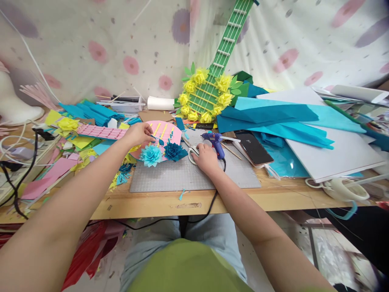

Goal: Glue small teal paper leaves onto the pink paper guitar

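My left hand is closed on a small dark teal paper leaf, held over the pink paper guitar. A light blue paper flower and a dark teal paper flower sit on the guitar's near edge. My right hand lies on the grey cutting mat, its fingers at the white-handled scissors; whether they grip them I cannot make out. The blue glue gun lies just right of that hand, with a white stick in its back.
A green paper guitar with yellow flowers leans against the curtain. Blue paper strips, a phone and a white cup lie right. Paper scraps and cables crowd the left. The glue gun's cord hangs over the table edge.
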The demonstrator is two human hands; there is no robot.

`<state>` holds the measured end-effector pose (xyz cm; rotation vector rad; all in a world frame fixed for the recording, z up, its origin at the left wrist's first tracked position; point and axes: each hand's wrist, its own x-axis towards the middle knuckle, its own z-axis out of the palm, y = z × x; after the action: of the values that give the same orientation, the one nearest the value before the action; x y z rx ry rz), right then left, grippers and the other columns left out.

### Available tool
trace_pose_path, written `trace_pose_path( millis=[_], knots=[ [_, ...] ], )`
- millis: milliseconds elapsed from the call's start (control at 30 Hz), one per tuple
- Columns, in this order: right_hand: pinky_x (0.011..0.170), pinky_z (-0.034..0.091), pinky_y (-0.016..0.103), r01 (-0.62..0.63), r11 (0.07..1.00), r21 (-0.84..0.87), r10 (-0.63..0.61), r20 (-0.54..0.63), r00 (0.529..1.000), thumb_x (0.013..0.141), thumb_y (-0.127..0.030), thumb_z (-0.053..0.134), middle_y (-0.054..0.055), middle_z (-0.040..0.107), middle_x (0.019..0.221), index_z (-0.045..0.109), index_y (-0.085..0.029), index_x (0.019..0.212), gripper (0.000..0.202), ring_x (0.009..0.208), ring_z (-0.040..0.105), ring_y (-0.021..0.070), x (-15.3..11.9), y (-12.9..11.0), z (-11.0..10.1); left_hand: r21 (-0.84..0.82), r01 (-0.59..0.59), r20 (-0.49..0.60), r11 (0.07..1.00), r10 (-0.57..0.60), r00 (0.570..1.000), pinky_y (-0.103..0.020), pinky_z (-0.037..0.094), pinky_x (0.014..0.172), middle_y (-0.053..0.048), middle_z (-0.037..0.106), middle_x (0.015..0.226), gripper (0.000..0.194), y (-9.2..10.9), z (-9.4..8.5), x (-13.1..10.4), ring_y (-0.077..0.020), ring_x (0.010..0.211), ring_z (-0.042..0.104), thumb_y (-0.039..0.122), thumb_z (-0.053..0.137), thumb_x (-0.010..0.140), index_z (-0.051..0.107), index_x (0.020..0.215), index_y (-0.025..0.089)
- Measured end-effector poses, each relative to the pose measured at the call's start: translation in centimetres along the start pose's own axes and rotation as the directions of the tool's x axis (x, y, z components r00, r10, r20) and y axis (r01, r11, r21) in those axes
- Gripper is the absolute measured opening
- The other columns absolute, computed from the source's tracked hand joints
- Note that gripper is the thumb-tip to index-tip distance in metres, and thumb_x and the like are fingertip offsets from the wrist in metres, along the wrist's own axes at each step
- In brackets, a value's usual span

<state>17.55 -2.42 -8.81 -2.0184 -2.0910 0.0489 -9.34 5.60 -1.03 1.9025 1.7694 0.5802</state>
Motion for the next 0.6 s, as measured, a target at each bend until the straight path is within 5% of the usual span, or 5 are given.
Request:
trace_pose_path(
  millis=[267, 600],
  knots=[
    [0.081, 0.043, 0.031, -0.012, 1.0, 0.011, 0.011, 0.019, 1.0, 0.09, -0.036, 0.055, 0.015, 0.062, 0.112, 0.056, -0.013, 0.112, 0.032, 0.105, 0.058, 0.0265, -0.14, -0.22, -0.47, 0.009, 0.013, -0.03, 1.0, -0.013, 0.999, -0.03, 0.049, 0.072, -0.001, 0.072, 0.069, 0.027, -0.34, -0.54, 0.28, -0.0232, 0.077, 0.069, 0.034, 0.079, 0.048, 0.067, 0.068, 0.021],
    [0.081, 0.042, 0.031, -0.012, 1.0, 0.007, 0.012, 0.016, 1.0, 0.09, -0.036, 0.054, 0.014, 0.062, 0.111, 0.056, -0.014, 0.112, 0.031, 0.106, 0.057, 0.0262, -0.21, -0.24, -0.56, 0.057, -0.006, -0.071, 0.998, 0.01, 0.997, -0.03, 0.049, 0.067, -0.002, 0.07, 0.068, 0.027, -0.56, -0.59, 0.41, -0.0221, 0.071, 0.067, 0.03, 0.081, 0.046, 0.068, 0.068, 0.02]
  ],
)
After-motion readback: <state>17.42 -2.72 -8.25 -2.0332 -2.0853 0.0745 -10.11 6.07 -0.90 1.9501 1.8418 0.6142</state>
